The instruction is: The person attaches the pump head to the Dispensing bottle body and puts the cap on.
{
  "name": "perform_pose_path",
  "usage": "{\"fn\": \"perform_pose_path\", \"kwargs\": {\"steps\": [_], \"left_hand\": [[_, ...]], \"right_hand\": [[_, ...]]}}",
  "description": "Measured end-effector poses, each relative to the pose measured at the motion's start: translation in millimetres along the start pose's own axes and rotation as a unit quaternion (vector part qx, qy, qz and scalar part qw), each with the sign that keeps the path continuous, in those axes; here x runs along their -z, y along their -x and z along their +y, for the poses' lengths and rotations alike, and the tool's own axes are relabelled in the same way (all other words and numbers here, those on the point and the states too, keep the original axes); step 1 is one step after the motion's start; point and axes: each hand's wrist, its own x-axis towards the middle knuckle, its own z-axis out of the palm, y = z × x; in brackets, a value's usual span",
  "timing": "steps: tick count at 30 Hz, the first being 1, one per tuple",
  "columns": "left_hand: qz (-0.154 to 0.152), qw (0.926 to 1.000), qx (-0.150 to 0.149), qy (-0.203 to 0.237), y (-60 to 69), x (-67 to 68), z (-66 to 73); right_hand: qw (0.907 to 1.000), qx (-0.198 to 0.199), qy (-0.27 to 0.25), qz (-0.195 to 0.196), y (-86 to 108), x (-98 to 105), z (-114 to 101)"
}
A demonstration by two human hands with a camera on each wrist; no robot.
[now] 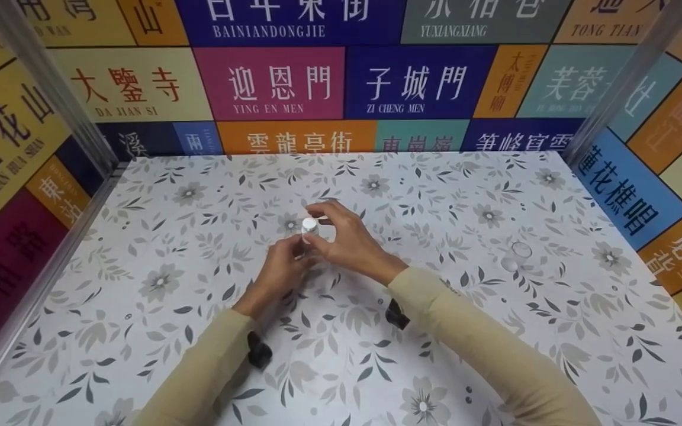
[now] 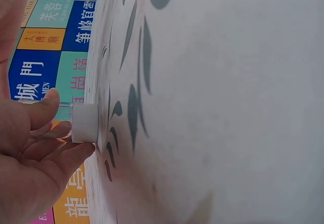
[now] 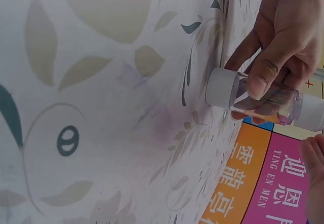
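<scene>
We see a clear bottle (image 3: 276, 102) held upright near the middle of the floral-patterned table (image 1: 436, 204), its white base (image 2: 85, 122) at the tabletop. The left hand (image 1: 285, 263) grips the clear body, thumb and fingers on opposite sides. The right hand (image 1: 347, 239) curves around the white cap (image 1: 309, 224), thumb near side and fingers beyond; we cannot tell whether it pinches the cap. Well apart, to the right, we find a small clear container (image 1: 517, 255) on the table. Behind, we see colorful lettered panels (image 1: 270, 83).
</scene>
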Motion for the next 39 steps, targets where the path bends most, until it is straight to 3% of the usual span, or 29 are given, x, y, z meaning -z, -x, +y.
{"fn": "perform_pose_path", "kwargs": {"steps": [5,13,26,39], "left_hand": [[-0.001,0.9998,0.007,0.016,0.4,0.2,0.2],[0.003,0.9996,0.028,0.003,-0.5,-1.0,0.7],[0.005,1.0000,0.005,0.000,0.6,-0.5,-0.3],[0.006,0.9999,0.006,-0.013,0.1,0.0,0.8]], "right_hand": [[0.9997,0.022,-0.007,-0.006,0.0,0.2,0.9],[0.9994,0.029,-0.003,-0.017,1.7,-1.8,4.6],[0.9995,0.029,0.010,-0.010,2.1,-0.4,5.3],[0.9992,0.037,-0.001,-0.012,-1.1,-0.8,0.9]]}}
